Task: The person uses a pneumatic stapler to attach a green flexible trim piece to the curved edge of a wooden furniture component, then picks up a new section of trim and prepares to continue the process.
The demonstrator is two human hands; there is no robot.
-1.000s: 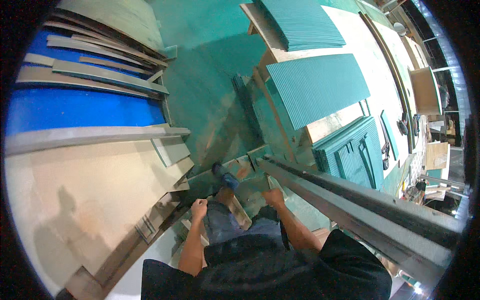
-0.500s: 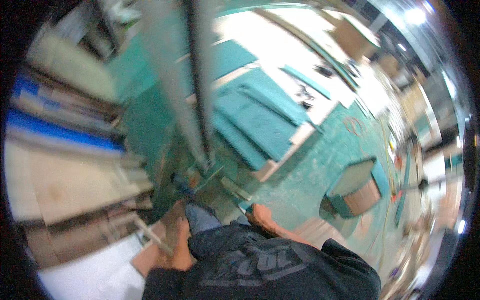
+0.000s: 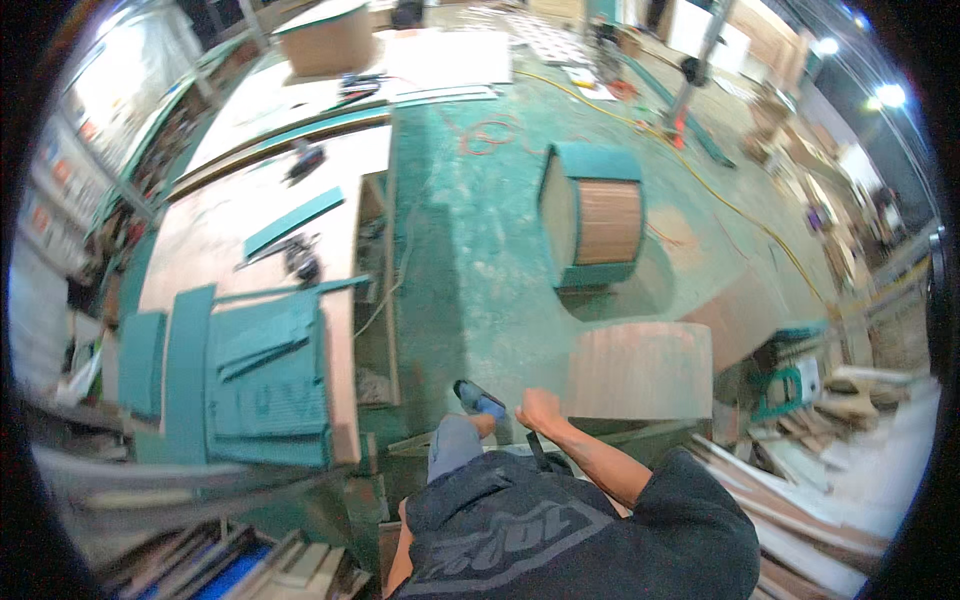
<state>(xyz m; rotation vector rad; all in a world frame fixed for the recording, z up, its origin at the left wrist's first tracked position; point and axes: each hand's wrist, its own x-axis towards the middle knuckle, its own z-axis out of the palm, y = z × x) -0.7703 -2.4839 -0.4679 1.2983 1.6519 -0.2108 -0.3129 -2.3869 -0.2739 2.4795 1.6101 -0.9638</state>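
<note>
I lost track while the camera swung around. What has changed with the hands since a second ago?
The view turned from the stacked boards to the open green floor. The right hand, earlier by the long metal beam, now swings free as a fist, holding nothing. The left hand is out of view. The blue shoe still steps ahead.

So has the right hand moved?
Yes. The right hand left the long grey beam and now sits beside the curved wooden panel; camera swung too.
</note>
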